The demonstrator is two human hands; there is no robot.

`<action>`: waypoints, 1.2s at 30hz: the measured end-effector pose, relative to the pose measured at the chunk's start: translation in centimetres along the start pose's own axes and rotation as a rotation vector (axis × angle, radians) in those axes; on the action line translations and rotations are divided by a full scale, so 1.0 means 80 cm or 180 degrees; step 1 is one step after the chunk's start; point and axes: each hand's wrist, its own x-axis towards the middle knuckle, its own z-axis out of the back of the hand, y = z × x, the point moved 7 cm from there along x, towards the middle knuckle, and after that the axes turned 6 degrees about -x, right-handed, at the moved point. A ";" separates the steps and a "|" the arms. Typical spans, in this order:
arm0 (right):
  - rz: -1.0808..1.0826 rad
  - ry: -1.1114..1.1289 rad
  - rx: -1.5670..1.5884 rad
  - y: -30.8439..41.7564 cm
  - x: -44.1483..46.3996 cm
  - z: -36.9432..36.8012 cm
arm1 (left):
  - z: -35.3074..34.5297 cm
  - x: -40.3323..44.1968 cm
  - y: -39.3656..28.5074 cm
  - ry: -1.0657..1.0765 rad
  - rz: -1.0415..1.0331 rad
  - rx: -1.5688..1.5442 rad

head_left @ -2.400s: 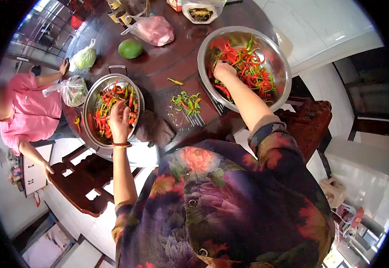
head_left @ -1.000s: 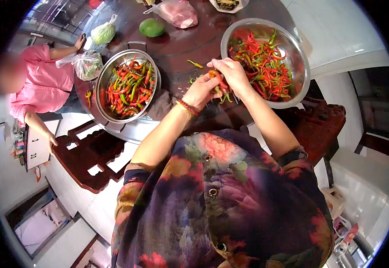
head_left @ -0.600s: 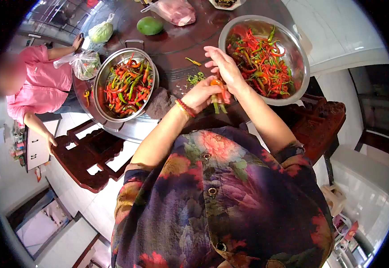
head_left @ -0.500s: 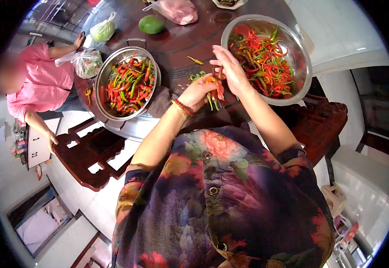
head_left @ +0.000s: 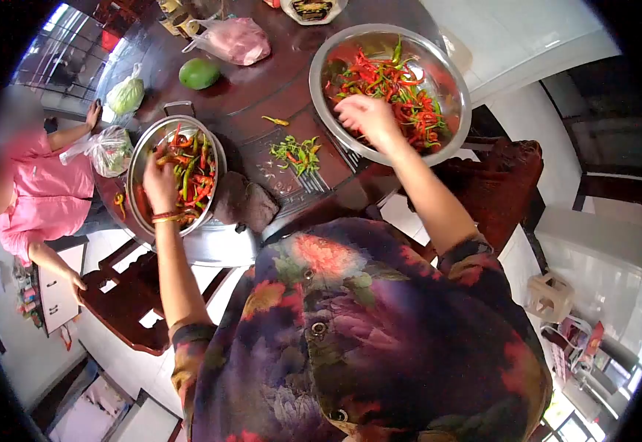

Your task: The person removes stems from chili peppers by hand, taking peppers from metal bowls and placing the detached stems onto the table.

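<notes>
My left hand (head_left: 160,186) is over the left side of a steel pot (head_left: 134,193) of red and green chili peppers (head_left: 201,171). Its fingers are blurred and point down into the pot, so what they hold cannot be made out. At the left part of a wide steel bowl (head_left: 462,110), my right hand (head_left: 369,118) hangs over red chilies (head_left: 426,118), fingers loosely bent and apart, nothing visible in them. Between the two vessels lies a small heap of green stems (head_left: 297,153) on the dark table (head_left: 262,96), with one yellowish pepper (head_left: 275,120) behind it.
A dark cloth (head_left: 246,202) touches the pot's right side. Behind are a green mango (head_left: 199,74), a pink bag (head_left: 234,40) and two more bags at the left. Another person in a pink shirt (head_left: 52,177) stands at the far left, beside a wooden chair (head_left: 133,302).
My hands have parted from above the table: the left went to the pot, the right to the bowl. The peppers my left hand held are no longer visible in it. The view has shifted.
</notes>
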 end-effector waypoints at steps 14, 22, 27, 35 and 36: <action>-0.1424 -0.0313 -0.3049 -0.116 0.080 0.153 | 0.003 -0.006 -0.142 0.0744 -0.0887 0.0374; -0.1919 -0.0532 -0.2980 -0.122 0.107 0.119 | 0.014 -0.158 -0.478 0.3546 -0.2406 -0.3492; -0.1599 -0.0337 -0.2930 -0.145 0.128 0.126 | 0.023 -0.206 -0.529 0.2365 -0.2194 -0.5712; -0.1245 -0.0082 -0.3148 -0.152 0.131 0.122 | 0.014 -0.177 -0.548 0.3618 -0.1891 -0.5551; -0.1101 -0.0006 -0.3139 -0.146 0.129 0.119 | 0.009 -0.178 -0.547 0.3972 -0.2152 -0.5365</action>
